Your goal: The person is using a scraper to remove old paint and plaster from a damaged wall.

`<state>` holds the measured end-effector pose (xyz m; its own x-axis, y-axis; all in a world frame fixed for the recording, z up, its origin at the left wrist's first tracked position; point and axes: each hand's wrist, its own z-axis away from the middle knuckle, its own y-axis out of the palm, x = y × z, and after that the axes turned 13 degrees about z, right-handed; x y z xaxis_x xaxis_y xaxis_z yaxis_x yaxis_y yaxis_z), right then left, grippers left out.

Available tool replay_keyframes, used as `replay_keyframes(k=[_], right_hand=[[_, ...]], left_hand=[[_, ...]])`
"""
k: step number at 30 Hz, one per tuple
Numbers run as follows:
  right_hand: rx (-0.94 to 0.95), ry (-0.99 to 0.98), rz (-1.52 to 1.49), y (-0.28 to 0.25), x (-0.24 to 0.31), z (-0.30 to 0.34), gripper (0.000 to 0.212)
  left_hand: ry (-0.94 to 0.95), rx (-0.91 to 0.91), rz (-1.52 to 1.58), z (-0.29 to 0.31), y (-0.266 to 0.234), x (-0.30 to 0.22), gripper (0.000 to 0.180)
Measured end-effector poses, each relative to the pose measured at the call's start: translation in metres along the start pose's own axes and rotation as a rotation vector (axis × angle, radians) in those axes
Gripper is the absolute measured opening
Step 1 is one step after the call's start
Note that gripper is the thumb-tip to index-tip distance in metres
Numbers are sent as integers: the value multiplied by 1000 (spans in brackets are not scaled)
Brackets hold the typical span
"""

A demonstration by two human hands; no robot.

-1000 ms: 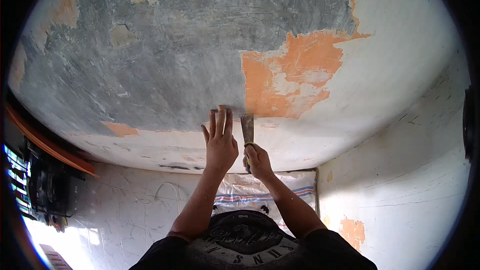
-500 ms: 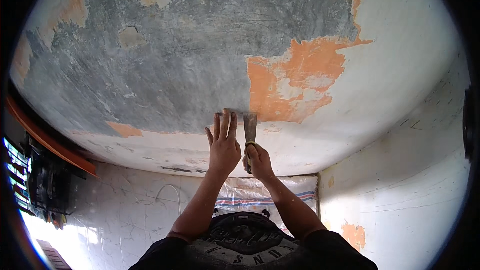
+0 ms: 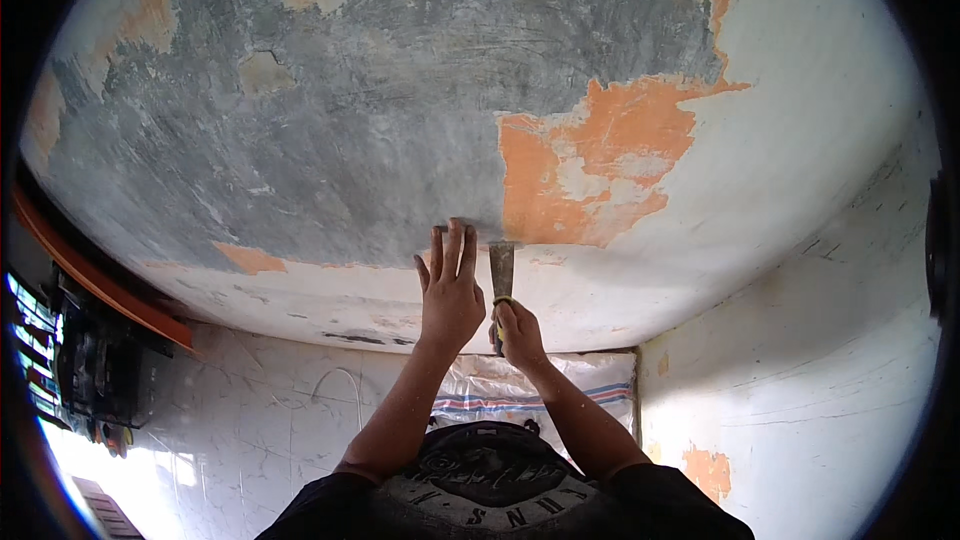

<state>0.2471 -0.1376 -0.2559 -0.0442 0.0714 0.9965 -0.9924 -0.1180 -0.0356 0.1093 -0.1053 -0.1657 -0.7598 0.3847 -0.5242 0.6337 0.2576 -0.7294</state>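
Observation:
My right hand (image 3: 519, 331) is wrapped round the dark handle of a scraper (image 3: 502, 268), a flat metal blade with a yellowish-green collar. The blade points away from me, its edge at the lower border of an orange paint patch (image 3: 545, 180) on the wall. Just left of it, my left hand (image 3: 452, 290) has its fingers spread, the tips against the grey bared surface (image 3: 350, 140). Nothing is held in that hand. White paint (image 3: 800, 90) surrounds the grey and orange areas, with ragged, flaked edges.
A marbled white wall (image 3: 250, 390) stands at lower left, beside an orange-brown curved edge (image 3: 100, 275) and dark items near a bright window. Plastic sheeting with red and blue stripes (image 3: 590, 390) hangs behind my arms. A scuffed wall (image 3: 800, 370) runs along the right.
The scraper and my right hand have drawn back slightly toward me, so the blade edge sits lower. My left hand stays almost in place, fingers still spread.

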Motion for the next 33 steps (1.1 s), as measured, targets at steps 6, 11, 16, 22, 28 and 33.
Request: replay_keyframes(k=[6,11,16,22,28,33], right_hand=[[-50,-168,49,1,69,-25,30],[21,-33,0,0,24,-10,30],[21,28,-11,-1,-9,-2,33],[-6,-123,-30,0,86,-12,32],[39,-54,40,-9,40,-13,35],[54,62,-13,-6,-9,-2,33]], left_hand=[[-19,2,10,0,-2,0,74],[-19,-2,-8,2,-5,0,74],[-6,-1,-17,0,1,0,75],[-18,-2,10,0,-6,-1,75],[-20,-1,-2,1,-2,0,74],[-22,-6,11,-1,-1,-2,74]])
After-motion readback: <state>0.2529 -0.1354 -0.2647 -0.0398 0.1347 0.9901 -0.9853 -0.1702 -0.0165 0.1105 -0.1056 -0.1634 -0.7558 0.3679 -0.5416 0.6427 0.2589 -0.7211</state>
